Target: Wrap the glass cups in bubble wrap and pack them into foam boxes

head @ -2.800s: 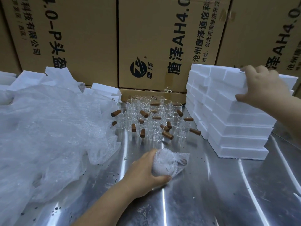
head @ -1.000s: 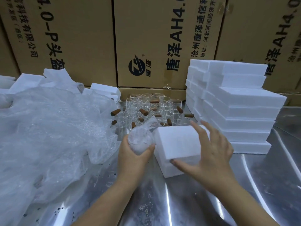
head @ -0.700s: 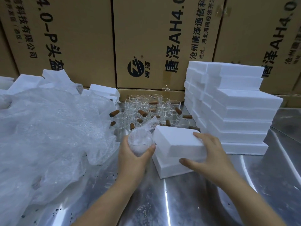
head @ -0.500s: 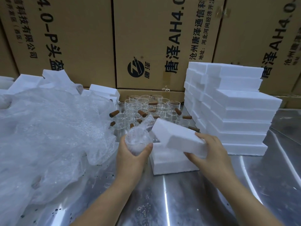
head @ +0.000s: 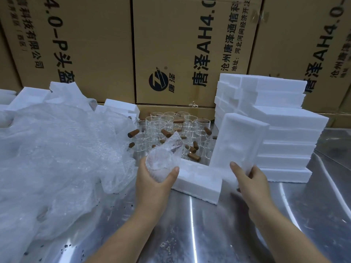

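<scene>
Light is bright, even and white, coming from above. The stack of foam boxes (head: 288, 130) is close to blown out, its edges told only by faint grey shading. In front of the stack, the steel surface (head: 218, 234) carries long streaks of glare. A small soft shadow lies there under the right hand (head: 252, 179). Left of the stack, the bubble wrap (head: 57, 149) has a hazy sheen. Behind the stack, the cartons (head: 180, 44) lean and bow outward with wide-angle distortion. Their print is crisp at centre and smeared at the far right edge.
</scene>
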